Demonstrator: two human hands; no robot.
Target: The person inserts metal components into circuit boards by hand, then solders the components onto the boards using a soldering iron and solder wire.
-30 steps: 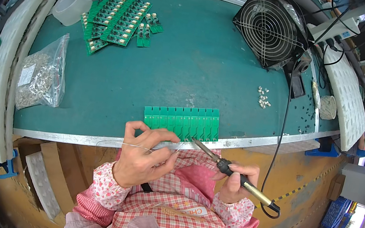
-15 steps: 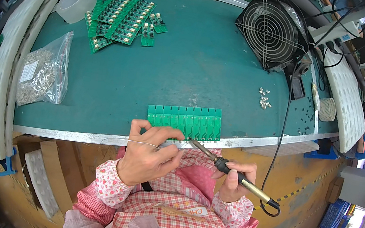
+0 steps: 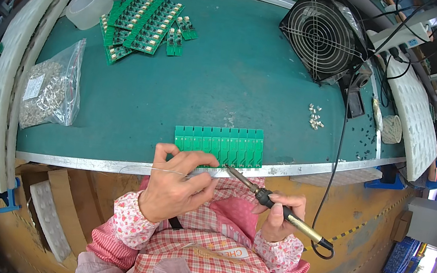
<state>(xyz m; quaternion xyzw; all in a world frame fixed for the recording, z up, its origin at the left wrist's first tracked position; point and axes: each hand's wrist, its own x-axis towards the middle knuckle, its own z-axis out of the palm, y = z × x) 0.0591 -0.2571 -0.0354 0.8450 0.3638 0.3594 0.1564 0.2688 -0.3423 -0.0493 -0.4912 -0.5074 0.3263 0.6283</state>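
A green circuit board panel point(image 3: 219, 140) lies at the table's front edge, divided into several narrow strips. My right hand point(image 3: 281, 218) is closed round the handle of a soldering iron point(image 3: 296, 221). The iron's tip is at the panel's near edge. In my left hand point(image 3: 181, 184), the fingers pinch a thin solder wire point(image 3: 139, 166), whose loose part trails off to the left. The left fingertips are close beside the iron's tip, over the near edge of the panel. Exactly where wire and tip meet is too small to make out.
Populated circuit boards point(image 3: 148, 20) are stacked at the back left, near a clear plastic tub point(image 3: 90, 5) and a bag of small parts point(image 3: 54, 82). A black fan point(image 3: 324, 37) stands back right. Loose small components point(image 3: 315, 117) lie nearer, beside the iron's cable point(image 3: 337, 153).
Both hands, the iron and the panel hold almost the same places. The whole view has shifted very slightly.
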